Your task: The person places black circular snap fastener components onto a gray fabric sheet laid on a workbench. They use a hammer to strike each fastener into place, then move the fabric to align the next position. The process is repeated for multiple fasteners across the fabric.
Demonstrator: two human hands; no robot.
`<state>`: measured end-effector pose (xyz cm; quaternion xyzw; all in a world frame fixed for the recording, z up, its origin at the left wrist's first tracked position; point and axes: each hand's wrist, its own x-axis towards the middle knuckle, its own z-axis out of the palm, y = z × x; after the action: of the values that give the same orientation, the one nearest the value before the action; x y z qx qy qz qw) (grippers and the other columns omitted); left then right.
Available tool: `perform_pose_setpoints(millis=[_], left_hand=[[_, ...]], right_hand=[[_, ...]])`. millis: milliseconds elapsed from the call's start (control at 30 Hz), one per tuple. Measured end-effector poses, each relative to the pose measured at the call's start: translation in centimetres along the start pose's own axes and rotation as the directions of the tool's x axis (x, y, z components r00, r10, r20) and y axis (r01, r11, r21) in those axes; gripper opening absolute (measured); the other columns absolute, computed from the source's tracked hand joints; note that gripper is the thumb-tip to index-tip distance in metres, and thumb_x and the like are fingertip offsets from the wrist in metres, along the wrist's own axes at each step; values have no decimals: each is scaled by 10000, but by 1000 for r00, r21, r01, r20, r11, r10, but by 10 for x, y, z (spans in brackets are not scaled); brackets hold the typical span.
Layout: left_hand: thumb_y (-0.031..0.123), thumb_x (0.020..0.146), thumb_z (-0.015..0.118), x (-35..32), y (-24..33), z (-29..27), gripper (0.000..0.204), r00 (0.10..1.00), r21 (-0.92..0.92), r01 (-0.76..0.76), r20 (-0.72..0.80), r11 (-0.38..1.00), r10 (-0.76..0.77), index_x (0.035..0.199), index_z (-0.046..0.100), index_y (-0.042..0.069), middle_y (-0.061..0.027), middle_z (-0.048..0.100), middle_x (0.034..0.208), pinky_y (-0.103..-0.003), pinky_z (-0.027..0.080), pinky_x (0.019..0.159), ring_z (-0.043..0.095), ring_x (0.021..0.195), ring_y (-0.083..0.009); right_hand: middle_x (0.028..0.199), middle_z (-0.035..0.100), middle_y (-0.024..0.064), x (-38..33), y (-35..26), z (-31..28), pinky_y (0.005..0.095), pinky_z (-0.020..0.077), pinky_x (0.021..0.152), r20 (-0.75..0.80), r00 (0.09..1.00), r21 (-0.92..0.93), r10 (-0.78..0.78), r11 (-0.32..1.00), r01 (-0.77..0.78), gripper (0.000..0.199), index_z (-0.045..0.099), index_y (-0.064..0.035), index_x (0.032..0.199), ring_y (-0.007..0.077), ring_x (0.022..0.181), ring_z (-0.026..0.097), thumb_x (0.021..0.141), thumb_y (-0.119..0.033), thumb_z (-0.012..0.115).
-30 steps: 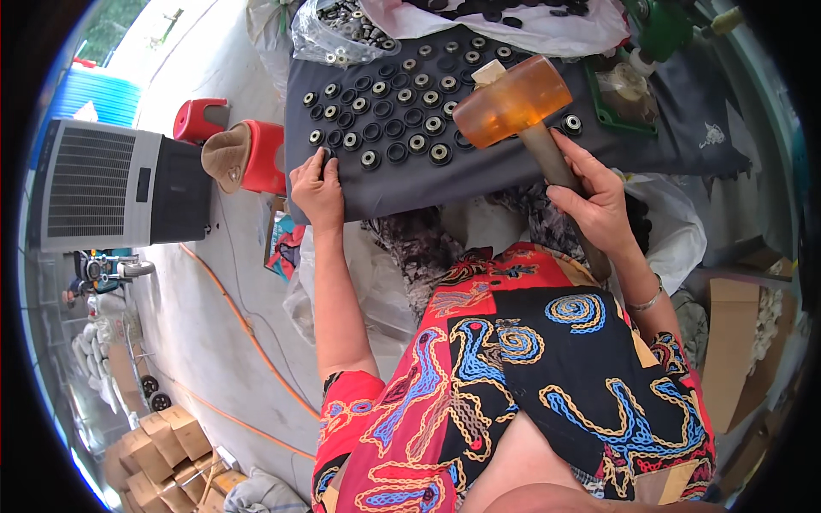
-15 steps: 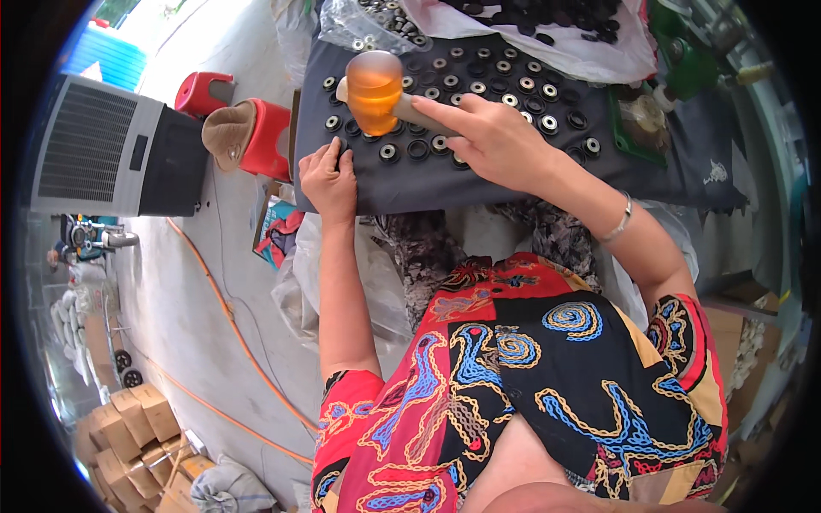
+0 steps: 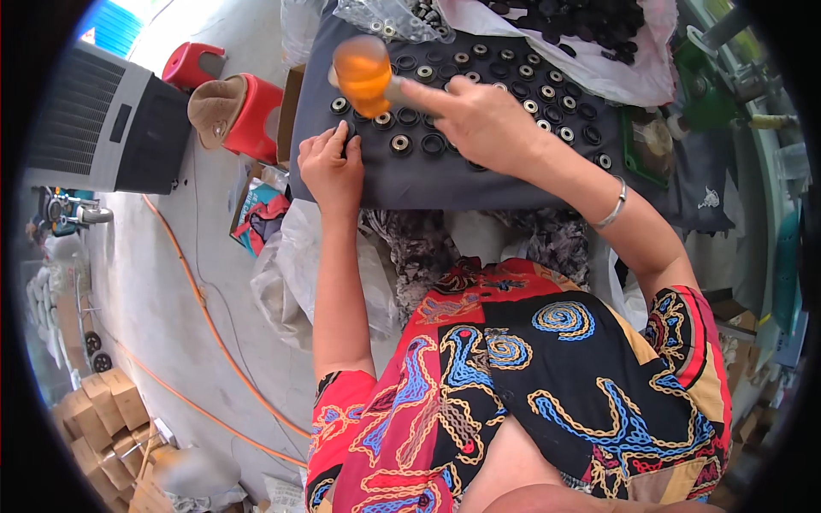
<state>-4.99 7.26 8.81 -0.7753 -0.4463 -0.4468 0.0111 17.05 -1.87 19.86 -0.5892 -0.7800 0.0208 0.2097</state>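
Note:
My right hand (image 3: 492,121) is wrapped round the handle of a mallet with a translucent orange head (image 3: 363,75), its forefinger stretched along the handle. The head is smeared by motion and appears over the left part of the grey-covered table (image 3: 479,188), just beyond my left hand (image 3: 332,173). At the table's left front, my left fingers pinch a small black ring (image 3: 351,135), partly hidden under the fingertips. Several black rings, some with a silver bearing (image 3: 400,144) inside, lie in loose rows under and to the right of the mallet.
A clear bag of metal bearings (image 3: 389,19) and a white sack (image 3: 581,77) with black parts lie at the table's far side. A green metal device (image 3: 647,145) stands at the right. Red stools (image 3: 256,124), a grey cooler (image 3: 85,120) and an orange hose (image 3: 201,295) are at the left.
The mallet head has shifted left relative to the table and is more blurred. My left hand stays on the ring at nearly the same spot. The whole view has turned slightly.

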Motion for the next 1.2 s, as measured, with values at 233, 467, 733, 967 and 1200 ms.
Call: perform_pose_setpoints(millis=[233, 467, 733, 967, 1200], left_hand=[[102, 690, 771, 3, -1, 0, 300, 1000, -22, 24, 9, 999, -24, 986, 745, 55, -75, 713, 941, -384, 480, 826, 617, 899, -264], [52, 861, 710, 8, -13, -20, 249, 765, -758, 557, 309, 340, -566, 1096, 690, -28, -141, 693, 1067, -281, 532, 759, 664, 916, -183], [37, 896, 654, 6, -17, -35, 326, 752, -828, 491, 559, -269, -348, 1207, 608, -52, -182, 675, 1101, -297, 538, 783, 670, 952, -247], [-36, 866, 656, 5, -15, -37, 317, 784, -858, 513, 463, 10, -413, 1179, 625, -67, -169, 678, 1083, -313, 526, 813, 663, 963, -246], [-53, 843, 677, -1, -10, -47, 331, 790, -852, 510, 407, 122, -459, 1170, 627, -79, -144, 684, 1050, -302, 512, 805, 658, 956, -225]], right_hand=[[843, 576, 169, -5, 7, 2, 420, 529, 706, -22, 999, 136, 38, 990, -34, 624, 471, -205, 1415, 348, 745, 624, 831, -87, 657], [1014, 670, 163, -43, 6, -23, 349, 509, 784, -236, 964, 554, 126, 832, 27, 590, 505, -71, 1378, 245, 855, 649, 805, -20, 634], [1243, 639, 113, -91, 5, -25, 283, 477, 925, -92, 945, 736, 314, 661, -148, 591, 495, -48, 1390, 143, 1064, 622, 822, 45, 626], [1289, 616, 107, -104, 8, -24, 279, 454, 957, -54, 935, 770, 351, 611, -184, 601, 486, -44, 1399, 125, 1122, 585, 822, 60, 616], [1330, 589, 120, -108, 1, -18, 286, 444, 986, -44, 942, 793, 332, 586, -169, 604, 478, -28, 1400, 140, 1171, 564, 820, 69, 616]])
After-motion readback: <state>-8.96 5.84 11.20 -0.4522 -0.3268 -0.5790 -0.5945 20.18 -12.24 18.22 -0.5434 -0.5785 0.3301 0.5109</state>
